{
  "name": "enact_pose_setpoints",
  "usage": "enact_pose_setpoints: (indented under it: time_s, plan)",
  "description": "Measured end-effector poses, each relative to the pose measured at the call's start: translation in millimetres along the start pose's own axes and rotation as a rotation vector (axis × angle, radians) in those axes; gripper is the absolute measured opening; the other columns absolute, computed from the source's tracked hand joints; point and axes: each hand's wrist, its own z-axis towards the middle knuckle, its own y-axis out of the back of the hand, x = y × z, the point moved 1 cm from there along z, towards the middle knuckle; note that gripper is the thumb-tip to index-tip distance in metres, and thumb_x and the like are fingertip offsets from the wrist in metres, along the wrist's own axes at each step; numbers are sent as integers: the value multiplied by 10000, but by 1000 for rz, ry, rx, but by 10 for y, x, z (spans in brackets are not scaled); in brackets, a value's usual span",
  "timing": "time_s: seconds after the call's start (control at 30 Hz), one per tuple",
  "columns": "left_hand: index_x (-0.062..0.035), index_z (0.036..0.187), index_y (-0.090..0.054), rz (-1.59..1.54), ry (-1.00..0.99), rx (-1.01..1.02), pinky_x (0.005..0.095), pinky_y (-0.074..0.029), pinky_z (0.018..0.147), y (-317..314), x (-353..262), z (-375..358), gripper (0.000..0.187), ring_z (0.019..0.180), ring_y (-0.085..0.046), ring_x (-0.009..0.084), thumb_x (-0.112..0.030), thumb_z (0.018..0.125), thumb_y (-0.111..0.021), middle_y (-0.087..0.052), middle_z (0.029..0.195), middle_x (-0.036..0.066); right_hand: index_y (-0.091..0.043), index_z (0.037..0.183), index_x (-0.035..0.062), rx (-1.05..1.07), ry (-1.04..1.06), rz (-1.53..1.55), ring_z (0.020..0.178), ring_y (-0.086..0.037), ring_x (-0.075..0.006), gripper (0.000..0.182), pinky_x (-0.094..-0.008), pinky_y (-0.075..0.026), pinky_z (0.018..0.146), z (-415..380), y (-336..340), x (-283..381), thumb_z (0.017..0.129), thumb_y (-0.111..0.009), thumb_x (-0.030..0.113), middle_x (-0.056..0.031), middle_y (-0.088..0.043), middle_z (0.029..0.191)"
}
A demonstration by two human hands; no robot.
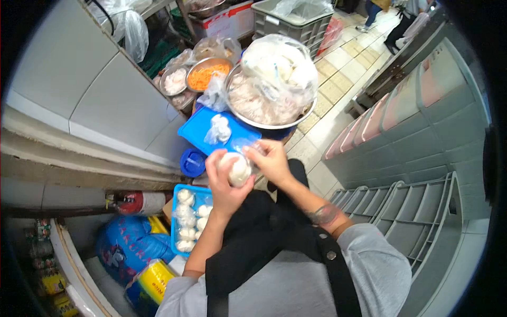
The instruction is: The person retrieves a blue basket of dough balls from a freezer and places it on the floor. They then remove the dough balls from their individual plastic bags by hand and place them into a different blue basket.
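My left hand (224, 177) is wrapped round a white round bundle (240, 170) in clear plastic, held above my lap. Beside it, my right hand (268, 160) pinches the loose plastic (247, 146) of the bundle. Just beyond both hands lies a blue board or lid (198, 129), with small white balls (222, 127) in clear plastic on it. Left of my lap, a light blue tray (175, 232) holds several white balls (186, 217) in two rows, some in plastic.
Ahead stands a large metal bowl (264, 126) with pale contents under a full plastic bag (280, 63). A bowl of orange shreds (206, 76) is beside it. Grey crates (412, 211) stand at the right. Two people (404, 29) are far back. A blue packet (127, 245) lies lower left.
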Motion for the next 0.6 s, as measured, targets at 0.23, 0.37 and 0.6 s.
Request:
enact_pose_setpoints:
  time_s: [0.23, 0.37, 0.6]
  plan:
    - [-140, 1015, -637, 37, -483, 375, 469, -446, 862, -60, 114, -112, 395, 1025, -497, 370, -37, 647, -735, -485, 1140, 107, -548, 755, 96, 462, -752, 116, 391, -339, -36, 179, -196, -218, 350, 7, 270, -528, 867, -564, 235, 36, -453, 546]
    - [-122, 965, -624, -161, -394, 293, 419, -463, 837, -53, 39, 30, 397, 1001, -512, 335, -36, 604, -766, -484, 1106, 118, -514, 1023, 85, 479, -605, 221, 492, -477, -91, 181, -213, -377, 431, -3, 301, -505, 864, -521, 172, -11, -525, 694]
    - [-97, 1029, -518, -885, 427, 63, 360, -441, 916, -147, 4, 43, 475, 1062, -504, 236, 18, 617, -726, -485, 1118, 97, -573, 1039, 5, 229, 211, 64, 932, -551, -141, 204, -278, -438, 849, 120, 140, 197, 838, -592, 35, -47, -549, 967]
